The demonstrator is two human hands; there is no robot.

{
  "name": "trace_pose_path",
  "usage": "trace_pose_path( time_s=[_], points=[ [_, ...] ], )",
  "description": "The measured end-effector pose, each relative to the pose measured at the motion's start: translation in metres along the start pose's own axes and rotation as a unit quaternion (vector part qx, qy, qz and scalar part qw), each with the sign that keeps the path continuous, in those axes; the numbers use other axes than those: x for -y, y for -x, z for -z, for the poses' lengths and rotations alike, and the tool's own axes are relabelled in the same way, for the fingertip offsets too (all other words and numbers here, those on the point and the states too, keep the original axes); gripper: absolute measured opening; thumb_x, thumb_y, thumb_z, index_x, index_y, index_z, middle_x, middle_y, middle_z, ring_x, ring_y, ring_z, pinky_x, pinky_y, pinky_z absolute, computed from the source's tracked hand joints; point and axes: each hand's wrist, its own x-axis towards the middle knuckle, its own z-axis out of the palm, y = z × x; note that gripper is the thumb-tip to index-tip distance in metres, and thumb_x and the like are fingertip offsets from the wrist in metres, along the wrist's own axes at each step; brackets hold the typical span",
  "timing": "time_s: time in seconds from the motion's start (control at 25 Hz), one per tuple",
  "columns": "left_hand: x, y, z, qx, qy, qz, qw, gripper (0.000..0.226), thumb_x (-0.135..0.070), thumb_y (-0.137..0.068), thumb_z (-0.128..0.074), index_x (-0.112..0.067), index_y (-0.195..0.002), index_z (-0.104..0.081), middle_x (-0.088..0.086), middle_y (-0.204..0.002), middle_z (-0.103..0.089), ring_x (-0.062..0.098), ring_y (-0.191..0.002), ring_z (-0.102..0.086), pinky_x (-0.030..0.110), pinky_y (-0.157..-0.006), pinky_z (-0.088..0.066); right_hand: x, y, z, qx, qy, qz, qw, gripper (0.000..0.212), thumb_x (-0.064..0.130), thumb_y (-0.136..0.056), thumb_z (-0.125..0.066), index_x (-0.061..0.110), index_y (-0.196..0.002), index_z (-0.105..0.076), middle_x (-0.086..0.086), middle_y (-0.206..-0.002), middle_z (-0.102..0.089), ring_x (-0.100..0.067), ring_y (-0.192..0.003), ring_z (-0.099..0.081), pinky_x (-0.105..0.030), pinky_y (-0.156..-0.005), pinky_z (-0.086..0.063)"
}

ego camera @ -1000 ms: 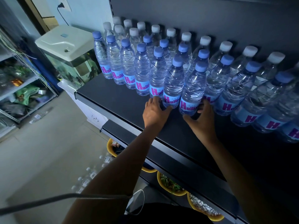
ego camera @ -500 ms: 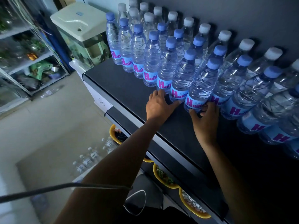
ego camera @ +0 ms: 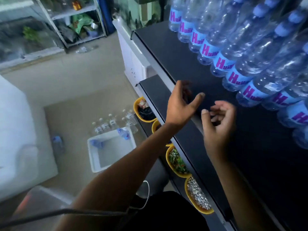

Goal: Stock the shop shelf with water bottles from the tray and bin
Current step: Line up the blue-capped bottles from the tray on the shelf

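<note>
Left hand (ego camera: 179, 107) and right hand (ego camera: 218, 124) hang open, holding nothing. Clear plastic water bottles (ego camera: 106, 125) stand down left beside the white plastic bin (ego camera: 95, 157), nearer the left hand.

The person wore a black garment (ego camera: 166, 212) over the torso. Both forearms were bare down to the left hand (ego camera: 180, 107) and right hand (ego camera: 218, 124). A thin white cable (ego camera: 148, 192) looped against the garment, where a thicker dark cable (ego camera: 66, 212) met it.
</note>
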Motion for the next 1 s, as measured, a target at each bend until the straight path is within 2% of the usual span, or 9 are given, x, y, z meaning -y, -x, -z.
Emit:
trace_pose_path(
  time_s=[0.12,0.24,0.44,0.48,0.6,0.64,0.76,0.84,1.0],
  points=[
    [0.033,0.016,0.070,-0.089,-0.018,0.036,0.995,0.037,-0.042,-0.084,-0.074,-0.026,-0.109,-0.054,-0.005,-0.084,-0.058,0.013,-0.071,-0.055,0.029,-0.066,-0.048,0.011,0.040,-0.056,0.099,-0.013,-0.012,0.995,0.030,0.014,-0.091,-0.068,0.021,-0.118,-0.056,-0.008,-0.105,-0.063,-0.027,-0.088,-0.061,-0.032,-0.075,-0.050],
    [0.086,0.040,0.155,-0.161,-0.034,0.100,0.981,0.035,-0.042,-0.082,-0.074,-0.028,-0.107,-0.052,-0.005,-0.084,-0.058,0.012,-0.072,-0.056,0.042,-0.070,-0.054,0.009,0.095,-0.125,0.202,-0.004,-0.037,0.979,0.027,0.014,-0.090,-0.067,0.013,-0.116,-0.058,-0.002,-0.102,-0.063,-0.024,-0.084,-0.061,-0.032,-0.072,-0.051],
    [0.200,0.080,0.279,-0.219,-0.137,0.194,0.947,0.045,-0.048,-0.081,-0.074,-0.025,-0.112,-0.051,-0.006,-0.092,-0.055,0.012,-0.081,-0.056,0.040,-0.072,-0.053,-0.039,0.189,-0.236,0.343,0.051,-0.082,0.934,0.035,0.006,-0.090,-0.070,-0.001,-0.122,-0.056,-0.018,-0.107,-0.062,-0.035,-0.094,-0.061,-0.052,-0.083,-0.052],
    [0.225,0.086,0.299,-0.220,-0.156,0.215,0.939,0.047,-0.048,-0.081,-0.074,-0.024,-0.113,-0.051,-0.007,-0.094,-0.055,0.012,-0.084,-0.055,0.039,-0.073,-0.053,-0.053,0.206,-0.257,0.357,0.062,-0.087,0.928,0.037,0.008,-0.090,-0.070,-0.001,-0.123,-0.056,-0.017,-0.108,-0.061,-0.034,-0.096,-0.061,-0.049,-0.084,-0.053],
    [0.332,0.107,0.358,-0.226,-0.218,0.280,0.907,0.053,-0.049,-0.079,-0.076,-0.019,-0.116,-0.052,-0.007,-0.095,-0.052,0.015,-0.091,-0.055,0.035,-0.074,-0.050,-0.116,0.269,-0.338,0.395,0.078,-0.097,0.910,0.039,0.014,-0.089,-0.069,0.002,-0.124,-0.056,-0.015,-0.108,-0.061,-0.028,-0.095,-0.059,-0.022,-0.084,-0.050],
    [0.365,0.112,0.372,-0.222,-0.240,0.295,0.898,0.056,-0.051,-0.079,-0.076,-0.018,-0.117,-0.052,-0.007,-0.096,-0.052,0.015,-0.093,-0.055,0.034,-0.073,-0.048,-0.138,0.286,-0.363,0.402,0.088,-0.095,0.906,0.040,0.016,-0.089,-0.069,0.003,-0.124,-0.056,-0.016,-0.108,-0.061,-0.027,-0.093,-0.058,-0.018,-0.081,-0.048],
    [0.471,0.119,0.401,-0.186,-0.282,0.337,0.879,0.063,-0.053,-0.079,-0.075,-0.016,-0.123,-0.051,-0.002,-0.111,-0.057,0.020,-0.101,-0.057,0.037,-0.079,-0.049,-0.216,0.330,-0.440,0.410,0.133,-0.096,0.897,0.044,0.018,-0.089,-0.070,0.004,-0.127,-0.055,-0.016,-0.113,-0.058,-0.022,-0.089,-0.054,-0.032,-0.079,-0.051],
    [0.546,0.121,0.414,-0.156,-0.320,0.358,0.863,0.068,-0.053,-0.080,-0.075,-0.014,-0.129,-0.050,0.001,-0.123,-0.057,0.024,-0.108,-0.057,0.042,-0.085,-0.051,-0.272,0.356,-0.488,0.423,0.163,-0.082,0.887,0.046,0.018,-0.089,-0.069,0.003,-0.130,-0.055,-0.017,-0.122,-0.056,-0.022,-0.094,-0.055,-0.032,-0.079,-0.049],
    [0.664,0.109,0.435,-0.100,-0.386,0.400,0.825,0.089,-0.058,-0.079,-0.073,-0.018,-0.149,-0.035,0.008,-0.133,-0.048,0.031,-0.118,-0.055,0.046,-0.093,-0.050,-0.364,0.375,-0.567,0.456,0.229,-0.039,0.859,0.058,0.023,-0.090,-0.065,0.009,-0.143,-0.047,-0.018,-0.145,-0.042,-0.032,-0.125,-0.054,-0.039,-0.081,-0.053]
  ],
)
